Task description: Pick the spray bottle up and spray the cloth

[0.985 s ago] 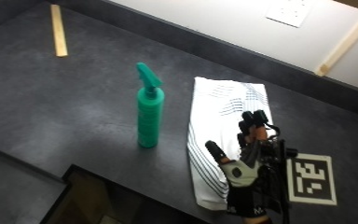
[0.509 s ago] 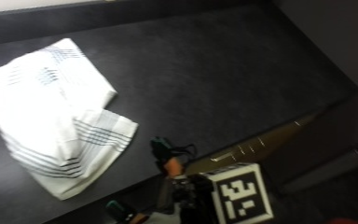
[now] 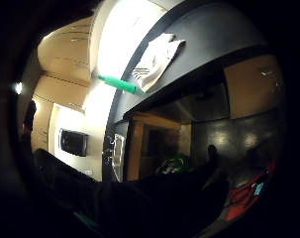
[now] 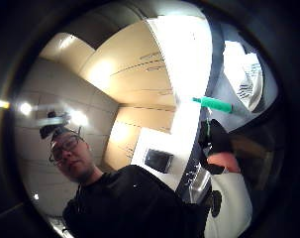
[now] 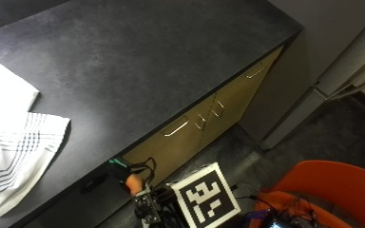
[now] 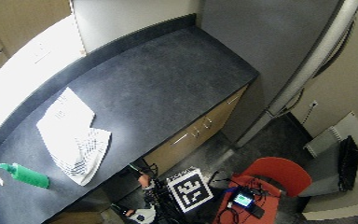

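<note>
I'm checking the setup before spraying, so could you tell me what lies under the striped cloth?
The cloth lies directly on the dark countertop, beside the green spray bottle. Whether anything is hidden beneath its folds cannot be seen.

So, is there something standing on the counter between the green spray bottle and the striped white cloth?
Nothing visible does. The green plastic spray bottle stands on the dark countertop beside the white striped cloth, with only bare counter between them. The gloved right hand is below the counter's front edge.

A kitchen: dark countertop (image 6: 160,74) over wooden cabinets (image 6: 194,133) with handles, a refrigerator (image 6: 272,56) beside them.
</note>
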The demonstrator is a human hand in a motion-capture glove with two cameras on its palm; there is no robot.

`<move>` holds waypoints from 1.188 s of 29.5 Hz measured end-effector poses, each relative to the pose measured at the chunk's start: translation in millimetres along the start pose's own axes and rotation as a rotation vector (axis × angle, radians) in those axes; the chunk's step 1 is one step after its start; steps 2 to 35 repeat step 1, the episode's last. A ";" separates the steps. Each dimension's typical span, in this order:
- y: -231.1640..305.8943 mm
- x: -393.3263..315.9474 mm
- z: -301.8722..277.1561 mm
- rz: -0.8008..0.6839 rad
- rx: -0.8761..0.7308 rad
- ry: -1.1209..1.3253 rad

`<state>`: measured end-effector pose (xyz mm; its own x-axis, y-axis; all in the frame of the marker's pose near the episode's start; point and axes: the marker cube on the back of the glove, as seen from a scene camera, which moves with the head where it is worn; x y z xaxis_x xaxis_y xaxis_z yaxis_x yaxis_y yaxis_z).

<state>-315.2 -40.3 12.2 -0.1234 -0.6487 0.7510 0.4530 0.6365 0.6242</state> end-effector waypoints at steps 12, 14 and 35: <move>0.2 0.8 0.2 0.000 0.000 -0.003; 0.2 0.8 0.2 0.000 0.000 -0.003; 0.2 0.8 0.2 0.000 0.000 -0.003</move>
